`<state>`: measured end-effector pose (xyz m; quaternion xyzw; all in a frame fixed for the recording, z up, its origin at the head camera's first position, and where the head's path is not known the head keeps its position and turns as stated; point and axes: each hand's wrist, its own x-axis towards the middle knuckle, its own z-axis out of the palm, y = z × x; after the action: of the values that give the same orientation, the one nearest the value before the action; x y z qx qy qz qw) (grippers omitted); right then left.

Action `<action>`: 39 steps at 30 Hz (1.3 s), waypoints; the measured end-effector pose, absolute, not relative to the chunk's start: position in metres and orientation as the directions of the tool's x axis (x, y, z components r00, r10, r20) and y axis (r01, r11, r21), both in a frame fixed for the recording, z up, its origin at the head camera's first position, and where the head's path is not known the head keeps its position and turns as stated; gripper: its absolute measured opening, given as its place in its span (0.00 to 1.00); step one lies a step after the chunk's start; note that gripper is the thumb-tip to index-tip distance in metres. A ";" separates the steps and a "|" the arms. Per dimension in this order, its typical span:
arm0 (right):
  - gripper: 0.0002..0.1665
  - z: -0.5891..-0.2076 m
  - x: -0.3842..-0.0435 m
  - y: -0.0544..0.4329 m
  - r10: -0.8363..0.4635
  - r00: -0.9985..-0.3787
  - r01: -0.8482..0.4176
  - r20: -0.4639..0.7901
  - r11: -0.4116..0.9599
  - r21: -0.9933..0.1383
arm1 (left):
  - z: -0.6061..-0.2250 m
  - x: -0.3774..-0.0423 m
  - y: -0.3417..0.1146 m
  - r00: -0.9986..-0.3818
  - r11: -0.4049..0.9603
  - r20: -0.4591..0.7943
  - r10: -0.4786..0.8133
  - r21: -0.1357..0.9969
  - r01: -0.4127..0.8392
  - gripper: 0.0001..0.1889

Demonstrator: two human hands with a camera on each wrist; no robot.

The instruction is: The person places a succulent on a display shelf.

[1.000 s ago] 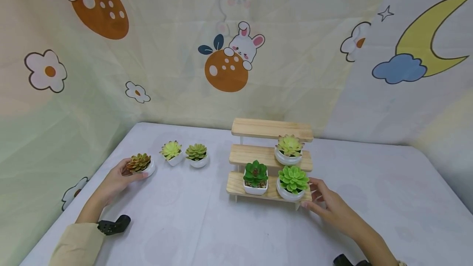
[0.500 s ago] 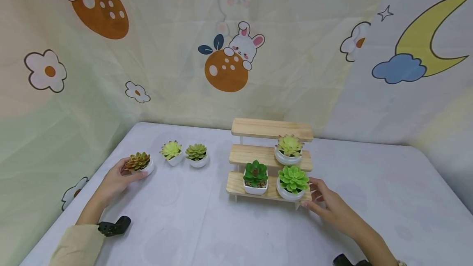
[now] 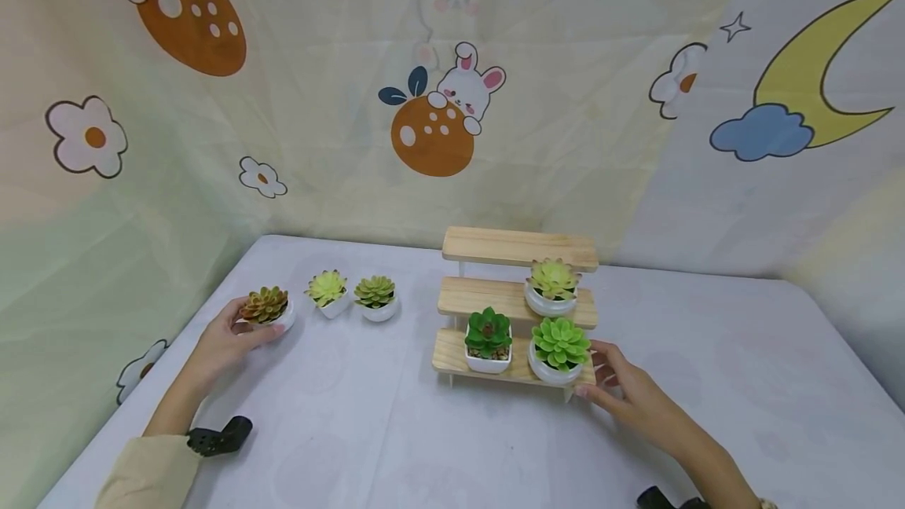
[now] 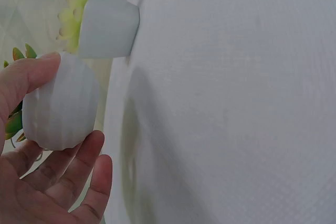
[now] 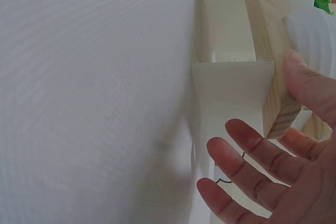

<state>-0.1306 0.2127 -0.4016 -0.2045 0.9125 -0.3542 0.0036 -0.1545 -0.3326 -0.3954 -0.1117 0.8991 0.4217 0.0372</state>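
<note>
My left hand [image 3: 225,344] holds an orange-brown artificial succulent [image 3: 265,305] by its round white pot [image 4: 62,103], thumb on one side and fingers on the other. In the left wrist view a gap shows between pot base and cloth, with a shadow below. My right hand [image 3: 632,395] grips the right end of the lowest step of a wooden three-tier stand [image 3: 519,246], the thumb pressing the board's edge [image 5: 281,111]. On that step stand a dark green succulent [image 3: 489,332] and a bright green one [image 3: 561,344]; a pale pink-tipped one [image 3: 555,280] occupies the middle step.
Two more potted succulents, a yellow-green one [image 3: 328,289] and a green one [image 3: 375,293], stand on the white tablecloth [image 3: 339,415] between the left hand and the stand. A printed cloth backdrop [image 3: 339,100] rises behind the table.
The orange-brown succulent has risen slightly in my left hand. The right hand, the stand and the other plants keep their places.
</note>
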 end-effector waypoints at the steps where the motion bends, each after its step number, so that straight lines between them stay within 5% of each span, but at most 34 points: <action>1: 0.33 -0.402 -0.131 0.213 -0.375 -0.916 -0.372 0.141 0.665 -0.647 | -0.394 -0.155 -0.331 -0.974 0.618 -0.147 -0.170 0.754 -0.222 0.50; 12: 0.33 -0.401 -0.130 0.213 -0.384 -0.912 -0.380 0.146 0.654 -0.654 | -0.368 -0.154 -0.305 -0.988 0.627 0.014 -0.151 0.775 -0.085 0.44; 39: 0.33 -0.400 -0.130 0.212 -0.376 -0.918 -0.362 0.126 0.662 -0.657 | -0.333 -0.161 -0.204 -0.985 0.563 0.150 0.081 0.809 0.170 0.36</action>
<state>-0.1301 0.2122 -0.4005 -0.2024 0.9115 -0.3580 0.0103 -0.1612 -0.2043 -0.3330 0.0710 0.8826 0.4623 -0.0480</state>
